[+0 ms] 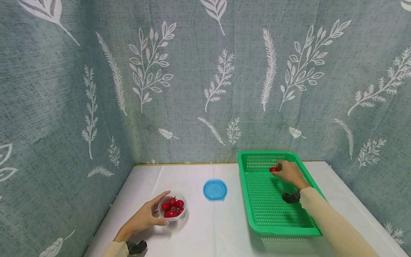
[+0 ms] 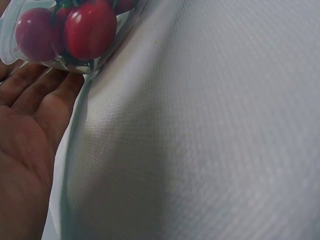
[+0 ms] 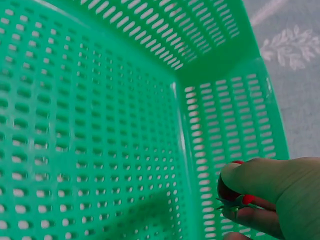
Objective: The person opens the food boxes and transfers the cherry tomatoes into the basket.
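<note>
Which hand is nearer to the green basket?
Right. The right hand is over the green basket, pinching a tomato; the left hand holds the clear container, left of the basket.

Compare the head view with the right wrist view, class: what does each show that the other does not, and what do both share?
Only the head view: the left hand around a clear plastic tub of red cherry tomatoes, and a blue lid on the table.

Only the right wrist view: the green calyx on the held cherry tomato.

Both: that tomato pinched in the right hand, the green plastic basket, and the leaf-patterned fabric backdrop.
</note>
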The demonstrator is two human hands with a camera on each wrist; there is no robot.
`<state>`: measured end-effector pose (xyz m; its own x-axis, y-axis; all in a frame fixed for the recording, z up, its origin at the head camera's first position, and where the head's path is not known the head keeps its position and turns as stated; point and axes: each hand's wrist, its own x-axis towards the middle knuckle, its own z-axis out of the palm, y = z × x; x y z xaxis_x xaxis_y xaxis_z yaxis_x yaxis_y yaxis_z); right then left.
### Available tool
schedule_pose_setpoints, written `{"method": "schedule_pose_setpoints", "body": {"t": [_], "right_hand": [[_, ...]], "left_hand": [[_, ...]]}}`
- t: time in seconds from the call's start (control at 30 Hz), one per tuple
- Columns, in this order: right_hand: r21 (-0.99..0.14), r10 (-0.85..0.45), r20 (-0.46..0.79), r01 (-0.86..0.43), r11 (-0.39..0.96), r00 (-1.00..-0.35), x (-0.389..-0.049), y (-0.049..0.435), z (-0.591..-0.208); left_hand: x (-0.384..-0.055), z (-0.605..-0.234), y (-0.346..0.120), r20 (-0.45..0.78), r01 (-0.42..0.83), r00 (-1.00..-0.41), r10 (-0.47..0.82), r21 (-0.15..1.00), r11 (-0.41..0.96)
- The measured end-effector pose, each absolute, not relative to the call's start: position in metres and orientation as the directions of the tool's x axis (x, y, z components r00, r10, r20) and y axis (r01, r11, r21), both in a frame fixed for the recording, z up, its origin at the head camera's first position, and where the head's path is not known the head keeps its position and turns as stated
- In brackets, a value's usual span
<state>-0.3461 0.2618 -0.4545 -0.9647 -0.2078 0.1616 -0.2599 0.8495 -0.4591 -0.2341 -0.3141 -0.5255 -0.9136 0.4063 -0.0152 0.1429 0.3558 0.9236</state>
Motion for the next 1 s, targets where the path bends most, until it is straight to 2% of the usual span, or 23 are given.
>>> {"method": "schedule_pose_setpoints", "body": {"t": [0.23, 0.73, 1.0], "right_hand": [[-0.438, -0.182, 0.123, -0.218, 0.872, -0.976, -0.344, 0.266, -0.459], [-0.444, -0.146, 0.133, -0.19, 0.876, -0.98, -0.346, 0.27, -0.465], [-0.456, -0.19, 0.218, -0.272, 0.847, -0.957, -0.341, 0.253, -0.453]], "left_hand": [[-0.233, -0.527, -0.315, -0.013, 0.15, -0.911, 0.413, 0.921, 0.359], [-0.232, -0.527, -0.316, -0.01, 0.148, -0.909, 0.416, 0.926, 0.347], [-0.235, -0.526, -0.314, -0.02, 0.142, -0.907, 0.42, 0.925, 0.352]]}}
